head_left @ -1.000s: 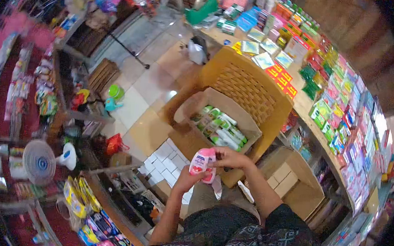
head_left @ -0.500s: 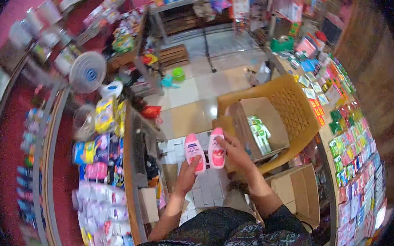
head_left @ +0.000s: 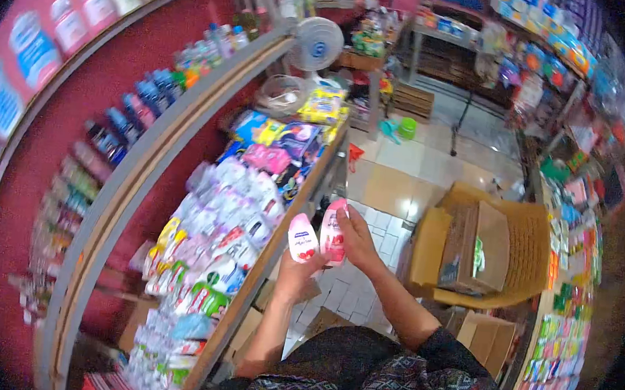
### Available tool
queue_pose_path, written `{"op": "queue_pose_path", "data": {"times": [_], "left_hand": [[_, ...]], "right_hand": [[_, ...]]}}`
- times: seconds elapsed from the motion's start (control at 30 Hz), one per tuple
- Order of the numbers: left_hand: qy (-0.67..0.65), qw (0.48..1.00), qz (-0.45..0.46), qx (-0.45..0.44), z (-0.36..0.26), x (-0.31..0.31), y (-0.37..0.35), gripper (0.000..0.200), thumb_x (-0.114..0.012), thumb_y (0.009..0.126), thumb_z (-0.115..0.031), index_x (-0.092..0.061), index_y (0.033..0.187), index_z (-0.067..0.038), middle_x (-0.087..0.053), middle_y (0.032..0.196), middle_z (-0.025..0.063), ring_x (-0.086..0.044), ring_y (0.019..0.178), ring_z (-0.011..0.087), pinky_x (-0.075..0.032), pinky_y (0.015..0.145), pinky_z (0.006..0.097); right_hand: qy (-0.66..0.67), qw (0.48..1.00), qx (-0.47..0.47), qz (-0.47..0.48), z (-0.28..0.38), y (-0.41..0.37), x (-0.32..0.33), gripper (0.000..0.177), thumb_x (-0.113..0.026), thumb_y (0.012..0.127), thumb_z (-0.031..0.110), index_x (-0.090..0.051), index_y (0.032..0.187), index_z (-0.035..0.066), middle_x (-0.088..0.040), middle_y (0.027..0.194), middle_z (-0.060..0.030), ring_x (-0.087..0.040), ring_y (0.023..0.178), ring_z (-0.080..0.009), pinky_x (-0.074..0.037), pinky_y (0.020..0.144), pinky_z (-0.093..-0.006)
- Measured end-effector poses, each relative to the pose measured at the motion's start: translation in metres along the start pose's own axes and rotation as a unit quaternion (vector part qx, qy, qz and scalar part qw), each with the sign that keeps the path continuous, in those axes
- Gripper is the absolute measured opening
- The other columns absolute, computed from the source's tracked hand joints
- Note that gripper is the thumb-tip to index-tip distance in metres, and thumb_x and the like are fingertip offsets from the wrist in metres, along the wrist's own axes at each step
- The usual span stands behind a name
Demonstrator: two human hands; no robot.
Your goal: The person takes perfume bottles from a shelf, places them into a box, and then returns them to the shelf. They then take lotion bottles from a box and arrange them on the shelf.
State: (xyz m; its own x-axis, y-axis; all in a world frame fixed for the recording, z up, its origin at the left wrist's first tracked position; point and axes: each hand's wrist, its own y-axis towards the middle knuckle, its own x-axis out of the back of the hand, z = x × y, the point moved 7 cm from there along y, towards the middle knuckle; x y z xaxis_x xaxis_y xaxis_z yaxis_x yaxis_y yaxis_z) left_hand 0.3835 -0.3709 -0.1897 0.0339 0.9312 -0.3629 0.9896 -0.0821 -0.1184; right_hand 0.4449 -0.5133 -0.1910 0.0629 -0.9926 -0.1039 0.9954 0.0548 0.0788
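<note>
Two pink-and-white lotion-type bottles are held upright side by side in front of my body. My left hand (head_left: 296,275) is closed around the lower part of the left bottle (head_left: 303,237), whose label faces me. The right bottle (head_left: 332,234) is gripped along its right side by my right hand (head_left: 355,237), its pink cap near my fingers. The left thumb reaches toward the base of the right bottle. To the left of both hands runs the wooden edge of a counter (head_left: 291,232) heaped with packets.
Shelves of bottles (head_left: 95,5) line the wall at left. A white fan (head_left: 315,44) stands behind the counter. At right, a yellow chair (head_left: 426,253) bears an open cardboard box (head_left: 490,240), with another box (head_left: 484,336) below. A counter of small packets (head_left: 555,350) is at far right.
My view has swung left toward the wall shelves, so the chair and fan appear further right. Both bottles stay in my hands, now nearer the left counter's edge.
</note>
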Motion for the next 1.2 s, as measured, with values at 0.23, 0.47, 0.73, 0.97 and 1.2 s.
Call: {"op": "queue_pose_path", "data": {"times": [0.23,0.47,0.73,0.97,1.2], "left_hand": [[0.043,0.987,-0.119,-0.098,-0.033,0.031,-0.052,0.031,-0.074,0.08,-0.001,-0.065,0.109,-0.002,-0.07,0.099,0.0056,-0.068,0.085,0.0154,-0.055,0.074,0.0296],[0.043,0.969,-0.209,-0.128,-0.066,0.04,-0.088,0.032,-0.076,0.08,-0.004,-0.065,0.11,-0.002,-0.07,0.099,0.0041,-0.067,0.084,0.0147,-0.054,0.075,0.0284],[0.032,0.969,-0.199,-0.144,-0.078,0.043,-0.131,0.03,-0.077,0.08,-0.004,-0.067,0.109,0.0,-0.071,0.1,0.0065,-0.067,0.087,0.0127,-0.054,0.076,0.028],[0.078,0.962,-0.197,-0.175,-0.075,0.044,-0.164,0.031,-0.078,0.079,-0.005,-0.067,0.108,-0.001,-0.07,0.097,0.0038,-0.065,0.087,0.0112,-0.054,0.076,0.0268],[0.131,0.946,-0.26,-0.139,-0.083,0.076,-0.226,0.028,-0.078,0.081,-0.012,-0.066,0.105,-0.002,-0.069,0.092,0.0016,-0.062,0.081,0.0082,-0.051,0.072,0.0255]], "right_hand": [[-0.128,0.964,0.218,0.081,0.076,-0.034,-0.065,0.062,-0.05,0.098,0.036,-0.035,0.143,-0.003,-0.041,0.144,-0.0246,-0.037,0.135,-0.0367,-0.028,0.11,-0.0435],[-0.408,0.795,0.397,0.21,0.107,-0.118,-0.081,0.07,-0.053,0.091,0.045,-0.039,0.144,0.0,-0.035,0.153,-0.0186,-0.025,0.144,-0.0408,-0.006,0.117,-0.0562],[-0.005,0.956,0.177,0.233,0.078,-0.098,-0.04,0.057,-0.071,0.085,0.007,-0.047,0.136,0.003,-0.062,0.113,-0.008,-0.058,0.095,-0.0105,-0.048,0.082,-0.0268],[0.135,0.925,0.173,0.311,0.125,-0.112,-0.112,0.097,-0.079,0.075,0.005,-0.018,0.151,0.004,-0.05,0.126,-0.0147,-0.056,0.108,-0.0173,-0.047,0.092,-0.032],[0.138,0.918,0.103,0.357,0.11,-0.138,-0.181,0.054,-0.073,0.079,0.003,-0.042,0.123,0.006,-0.054,0.096,-0.0032,-0.055,0.087,-0.0103,-0.049,0.073,-0.0284]]}}
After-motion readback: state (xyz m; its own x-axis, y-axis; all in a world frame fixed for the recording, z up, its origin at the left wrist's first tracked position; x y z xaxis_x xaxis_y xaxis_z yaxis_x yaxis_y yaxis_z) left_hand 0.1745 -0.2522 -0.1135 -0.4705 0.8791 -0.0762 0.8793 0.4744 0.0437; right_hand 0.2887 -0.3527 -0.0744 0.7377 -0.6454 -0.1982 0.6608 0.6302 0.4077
